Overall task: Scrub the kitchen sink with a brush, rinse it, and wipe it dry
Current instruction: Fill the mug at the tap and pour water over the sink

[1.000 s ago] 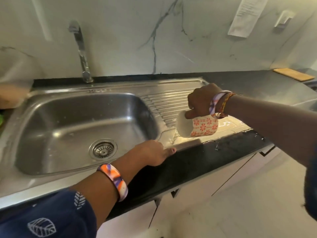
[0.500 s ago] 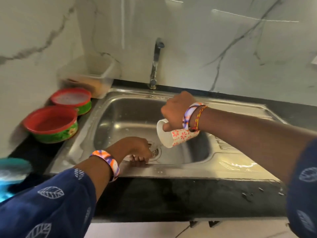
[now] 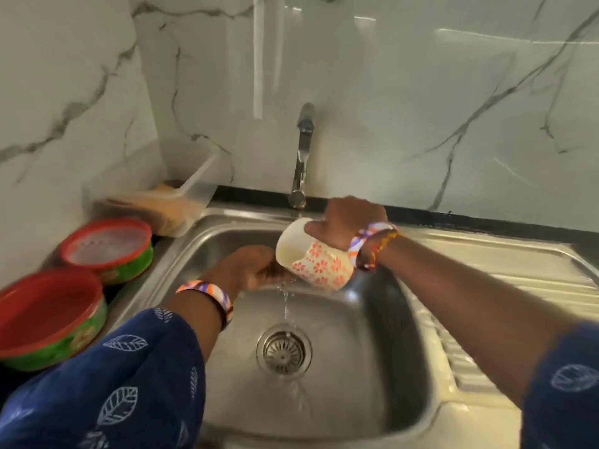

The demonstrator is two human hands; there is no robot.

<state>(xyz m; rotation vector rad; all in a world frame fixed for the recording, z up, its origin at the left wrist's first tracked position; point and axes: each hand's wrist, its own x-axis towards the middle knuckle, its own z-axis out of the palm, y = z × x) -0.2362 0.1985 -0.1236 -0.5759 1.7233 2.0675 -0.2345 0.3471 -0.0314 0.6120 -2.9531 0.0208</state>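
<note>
While the right hand (image 3: 348, 223) grips the flowered mug (image 3: 316, 259) with its fingers curled over the top and tips it mouth-left over the basin, a thin stream of water (image 3: 286, 303) falls from under the mug toward the drain strainer (image 3: 283, 351) — a hold that seems chosen to send rinse water down the middle of the sink (image 3: 372, 400) and not onto the counter. The left hand (image 3: 249, 268) sits just beside and below the mug's lip, seemingly cupped in the spill, though whether its fingers are bent round anything cannot be told from here; they are partly hidden by the mug. Judging by this, the rinse stage is under way, and no brush or cloth is in view. The tap (image 3: 303, 153) stands at the back rim, just behind the mug, and its spout is not visibly running. Room is tighter to the left: two red-rimmed bowls (image 3: 48, 319) and a clear plastic container (image 3: 168, 202) crowd that edge, the nearer bowl close to the left sleeve. To the right the ribbed drainboard (image 3: 518, 280) lies open — the easier side for swinging the mug away.
</note>
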